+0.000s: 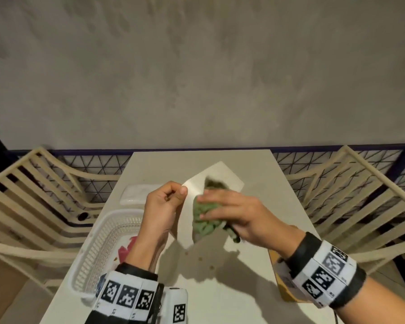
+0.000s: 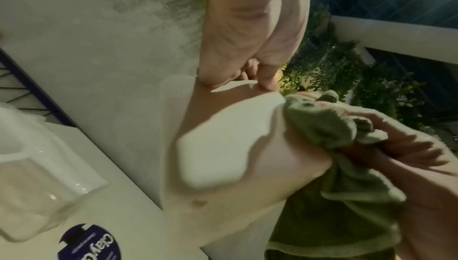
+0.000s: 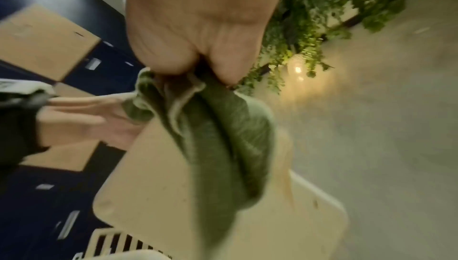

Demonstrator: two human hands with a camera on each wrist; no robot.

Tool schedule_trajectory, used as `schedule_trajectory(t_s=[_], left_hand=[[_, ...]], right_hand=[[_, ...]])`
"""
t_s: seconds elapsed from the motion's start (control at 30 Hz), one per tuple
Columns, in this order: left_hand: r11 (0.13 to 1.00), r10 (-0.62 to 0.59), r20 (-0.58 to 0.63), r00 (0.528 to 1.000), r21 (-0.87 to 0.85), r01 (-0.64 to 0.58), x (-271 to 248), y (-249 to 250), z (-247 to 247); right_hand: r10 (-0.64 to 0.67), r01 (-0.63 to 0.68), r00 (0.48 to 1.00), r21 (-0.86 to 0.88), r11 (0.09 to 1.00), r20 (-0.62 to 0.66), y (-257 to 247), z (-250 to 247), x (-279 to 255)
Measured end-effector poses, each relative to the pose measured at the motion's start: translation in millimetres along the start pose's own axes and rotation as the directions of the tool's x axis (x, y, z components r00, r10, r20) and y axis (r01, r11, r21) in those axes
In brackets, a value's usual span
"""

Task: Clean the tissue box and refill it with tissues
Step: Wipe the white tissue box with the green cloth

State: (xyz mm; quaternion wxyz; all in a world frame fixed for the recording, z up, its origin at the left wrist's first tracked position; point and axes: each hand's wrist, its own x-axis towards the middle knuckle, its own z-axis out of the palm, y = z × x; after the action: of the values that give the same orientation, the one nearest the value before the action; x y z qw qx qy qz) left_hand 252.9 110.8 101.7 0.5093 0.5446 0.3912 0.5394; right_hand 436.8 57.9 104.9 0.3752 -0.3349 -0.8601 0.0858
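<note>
Left hand pinches upper corner of white tissue box, held tilted above table. Right hand grips bunched green cloth, pressed against box. White basket at left; tissue pack beyond it.

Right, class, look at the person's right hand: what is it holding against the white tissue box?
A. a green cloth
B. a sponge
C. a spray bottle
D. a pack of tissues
A: the right hand grips a bunched green cloth and presses it on the white tissue box, which the left hand holds by its edge.
</note>
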Motion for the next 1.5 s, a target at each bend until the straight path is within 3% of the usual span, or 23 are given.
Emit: schedule_trajectory(t_s=[0.1, 0.2, 0.27, 0.33, 0.4, 0.53, 0.6, 0.67, 0.7, 0.83, 0.97, 1.03, 1.13, 1.23, 1.27, 1.3, 1.37, 1.43, 1.5], left_hand=[[0.992, 0.014, -0.031, 0.999, -0.125, -0.017, -2.8, -5.5, 1.6], [0.964, 0.021, -0.087, 0.996, -0.262, -0.043, -1.0, -8.7, -9.2], [0.955, 0.022, -0.026, 0.999, -0.295, -0.029, -1.5, -9.8, -16.1], [0.956, 0.026, 0.038, 0.999, -0.291, -0.014, -4.9, -15.9, -16.8], [0.963, 0.044, 0.018, 0.999, -0.269, -0.037, -5.6, -21.6, -13.3], [0.952, 0.065, -0.069, 0.996, -0.295, -0.082, -0.9, -26.4, -19.7], [0.961, 0.052, -0.042, 0.998, -0.271, -0.062, -2.7, -28.4, -20.5], [0.972, 0.041, -0.038, 0.998, -0.231, -0.049, -6.1, -30.2, -16.7], [0.972, 0.041, -0.049, 0.998, -0.230, -0.051, -6.5, -30.8, -15.5], [0.957, 0.041, -0.083, 0.996, -0.285, -0.063, -0.7, -31.7, -24.4], [0.977, 0.056, -0.054, 0.997, -0.202, -0.066, -4.8, -36.4, -10.8], [0.971, 0.070, -0.094, 0.993, -0.223, -0.089, -5.3, -37.0, -8.0], [0.928, 0.017, -0.127, 0.992, -0.368, -0.063, -1.6, -32.4, -16.7], [0.968, 0.023, -0.100, 0.995, -0.248, -0.047, -1.2, -34.2, -16.7], [0.971, 0.015, -0.106, 0.994, -0.235, -0.040, -1.3, -34.5, -14.2], [0.969, 0.006, -0.128, 0.992, -0.246, -0.038, -0.7, -33.3, -12.6], [0.944, -0.022, -0.164, 0.986, -0.328, -0.033, 3.8, -32.1, -17.4], [0.918, -0.039, -0.166, 0.985, -0.394, -0.030, 6.4, -27.9, -26.2], [0.917, -0.039, -0.140, 0.989, -0.399, -0.021, 5.7, -29.0, -29.6]], right_hand=[[0.255, -0.241, 0.950, 0.099, 0.966, -0.179, 0.9, 7.5, 19.1], [0.162, -0.153, 0.983, 0.102, 0.983, -0.087, -14.2, 25.0, 23.2], [0.123, -0.121, 0.992, 0.139, 0.983, -0.003, -11.1, 14.9, 14.2], [0.274, -0.264, 0.958, 0.111, 0.958, -0.086, 5.2, 6.4, 19.9], [0.348, -0.346, 0.915, 0.048, 0.937, -0.204, 3.2, 11.1, 35.9], [0.141, -0.139, 0.990, 0.083, 0.987, -0.024, -16.8, 28.2, 27.7], [0.241, -0.234, 0.968, 0.104, 0.967, -0.063, 0.8, 19.4, 21.6], [0.389, -0.383, 0.905, 0.068, 0.921, -0.169, 10.9, 18.5, 29.1], [0.398, -0.395, 0.895, 0.055, 0.917, -0.200, 7.2, 22.7, 35.5], [0.175, -0.170, 0.984, 0.120, 0.978, -0.035, -13.4, 32.9, 25.0], [0.383, -0.384, 0.903, 0.034, 0.923, -0.196, 10.3, 20.1, 39.9], [0.322, -0.320, 0.929, 0.040, 0.946, -0.182, -1.5, 29.1, 48.0], [0.186, -0.185, 0.982, 0.089, 0.979, -0.013, -4.7, 22.6, 24.6], [0.394, -0.396, 0.915, -0.008, 0.918, -0.093, 21.4, 4.5, 25.3], [0.407, -0.417, 0.904, -0.064, 0.906, -0.133, 20.3, 6.7, 32.7], [0.368, -0.382, 0.920, -0.093, 0.920, -0.137, 13.5, 12.7, 40.8], [0.193, -0.194, 0.981, -0.067, 0.979, -0.019, -5.7, 25.8, 38.5], [0.039, -0.040, 0.995, 0.003, 0.999, 0.093, -12.1, 23.8, 15.0], [0.096, -0.095, 0.992, -0.009, 0.995, 0.077, 5.3, 11.8, 3.8]])
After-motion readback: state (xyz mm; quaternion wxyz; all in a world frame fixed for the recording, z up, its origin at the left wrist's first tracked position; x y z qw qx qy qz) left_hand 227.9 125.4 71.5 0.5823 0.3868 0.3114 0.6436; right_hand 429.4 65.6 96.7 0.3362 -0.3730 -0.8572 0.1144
